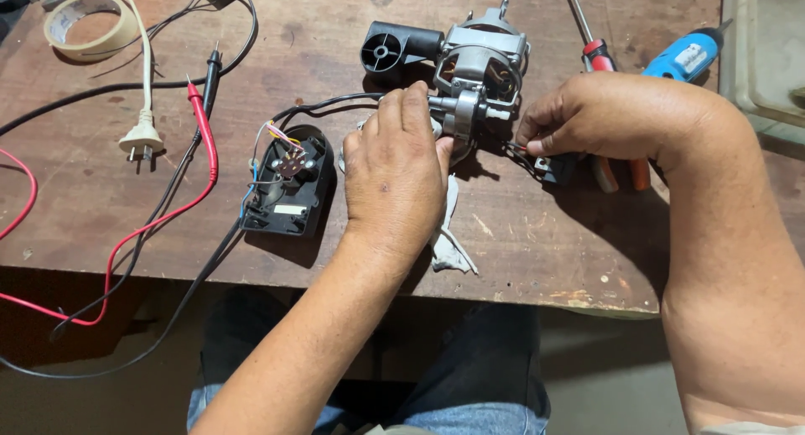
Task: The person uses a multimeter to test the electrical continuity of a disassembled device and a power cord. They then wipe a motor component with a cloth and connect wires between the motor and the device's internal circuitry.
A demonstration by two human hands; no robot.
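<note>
A grey metal electric motor [482, 62] with a black plastic end piece [394, 49] lies on the brown wooden table [545, 250]. My left hand [394, 175] rests palm down over the motor's near side, fingers curled on its shaft end. My right hand [604, 112] pinches thin wires beside a small black block [555, 168] just right of the motor. A black switch housing [289, 183] with coloured wires lies left of my left hand, joined to the motor by a black cable.
A red-handled screwdriver [587, 41] and a blue electric screwdriver [683, 57] lie at the back right. Orange-handled pliers [639, 173] sit under my right hand. Red and black meter probes [201, 108], a white plug [141, 137] and a tape roll [88, 24] lie at the left.
</note>
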